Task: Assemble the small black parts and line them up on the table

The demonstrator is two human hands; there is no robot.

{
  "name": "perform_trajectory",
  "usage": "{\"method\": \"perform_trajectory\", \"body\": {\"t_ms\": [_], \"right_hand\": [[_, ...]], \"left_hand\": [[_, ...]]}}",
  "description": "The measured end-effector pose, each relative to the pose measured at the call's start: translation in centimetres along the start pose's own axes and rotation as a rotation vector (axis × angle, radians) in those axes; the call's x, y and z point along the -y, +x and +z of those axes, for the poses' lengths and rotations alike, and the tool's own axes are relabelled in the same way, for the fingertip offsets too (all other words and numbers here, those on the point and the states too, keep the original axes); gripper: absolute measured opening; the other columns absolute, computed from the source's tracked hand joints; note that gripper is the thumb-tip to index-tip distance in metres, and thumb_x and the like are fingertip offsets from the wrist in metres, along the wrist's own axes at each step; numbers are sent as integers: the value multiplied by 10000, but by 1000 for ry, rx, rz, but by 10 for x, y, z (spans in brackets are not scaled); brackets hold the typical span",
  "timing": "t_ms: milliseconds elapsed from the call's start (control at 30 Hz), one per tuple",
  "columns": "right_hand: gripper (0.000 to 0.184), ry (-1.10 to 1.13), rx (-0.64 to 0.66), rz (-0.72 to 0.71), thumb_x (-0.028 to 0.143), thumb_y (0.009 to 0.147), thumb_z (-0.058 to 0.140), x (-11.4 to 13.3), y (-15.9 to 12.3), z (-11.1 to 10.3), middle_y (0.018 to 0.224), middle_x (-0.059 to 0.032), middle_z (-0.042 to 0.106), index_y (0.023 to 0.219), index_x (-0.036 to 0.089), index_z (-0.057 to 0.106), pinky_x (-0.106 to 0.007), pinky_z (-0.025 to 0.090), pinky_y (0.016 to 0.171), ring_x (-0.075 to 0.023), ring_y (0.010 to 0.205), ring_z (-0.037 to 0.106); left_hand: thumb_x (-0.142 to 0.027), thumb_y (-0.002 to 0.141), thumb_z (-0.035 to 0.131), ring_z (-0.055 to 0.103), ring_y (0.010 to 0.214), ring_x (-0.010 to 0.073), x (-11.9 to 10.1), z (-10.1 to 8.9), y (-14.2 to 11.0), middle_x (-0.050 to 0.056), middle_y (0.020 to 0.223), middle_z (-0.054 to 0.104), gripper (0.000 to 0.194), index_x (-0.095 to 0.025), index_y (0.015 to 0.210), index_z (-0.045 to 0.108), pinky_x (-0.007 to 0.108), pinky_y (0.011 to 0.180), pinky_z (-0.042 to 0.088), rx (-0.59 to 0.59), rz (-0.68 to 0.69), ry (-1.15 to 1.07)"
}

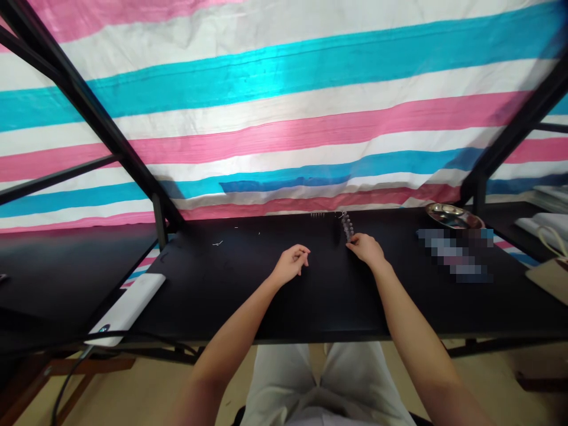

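Note:
My right hand pinches the near end of a thin dark strip with a row of round, shiny bumps. The strip stands out from the fingertips toward the table's back edge; its exact kind is not clear. To its left, my left hand hovers over or rests on the black table, fingers loosely curled and a little apart, with nothing visible in them. A small row of pale, tooth-like bits lies by the back edge. A white thread-like scrap is near the strip's far end.
A shiny metal dish sits at the back right, behind a pixelated patch. A white power bank with a black cable lies at the left edge. Thin white scraps dot the table. Black frame bars and a striped sheet rise behind.

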State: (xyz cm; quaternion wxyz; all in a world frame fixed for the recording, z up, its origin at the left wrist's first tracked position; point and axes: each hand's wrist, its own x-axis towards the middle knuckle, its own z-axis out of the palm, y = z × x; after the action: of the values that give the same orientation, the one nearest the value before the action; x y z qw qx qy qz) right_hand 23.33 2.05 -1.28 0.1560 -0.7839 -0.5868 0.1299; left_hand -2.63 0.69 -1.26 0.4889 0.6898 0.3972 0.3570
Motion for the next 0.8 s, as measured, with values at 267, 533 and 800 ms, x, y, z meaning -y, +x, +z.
{"method": "perform_trajectory", "body": {"t_ms": [267,533,800], "right_hand": [[316,5,39,-33,415,726,590,-7,-1,-5,916,-67,667,959,206,634,-269,426,664,-213,843,620],[315,18,6,-31,421,718,601,-8,0,-3,880,-62,665,948,207,631,-262,423,658,-198,813,619],[305,21,14,-16,417,721,594,-8,1,-3,890,-56,657,943,210,619,-255,415,648,-185,800,613]], "left_hand": [[-310,823,446,467,445,61,2,0,-3,-16,648,588,200,-180,890,583,171,461,378,44,74,332],[-250,819,449,562,668,139,0,11,-6,1,738,620,181,-234,887,616,227,649,410,47,182,700],[-199,861,333,570,785,188,-5,25,-12,76,877,594,247,-186,978,550,283,715,426,135,307,953]]}}
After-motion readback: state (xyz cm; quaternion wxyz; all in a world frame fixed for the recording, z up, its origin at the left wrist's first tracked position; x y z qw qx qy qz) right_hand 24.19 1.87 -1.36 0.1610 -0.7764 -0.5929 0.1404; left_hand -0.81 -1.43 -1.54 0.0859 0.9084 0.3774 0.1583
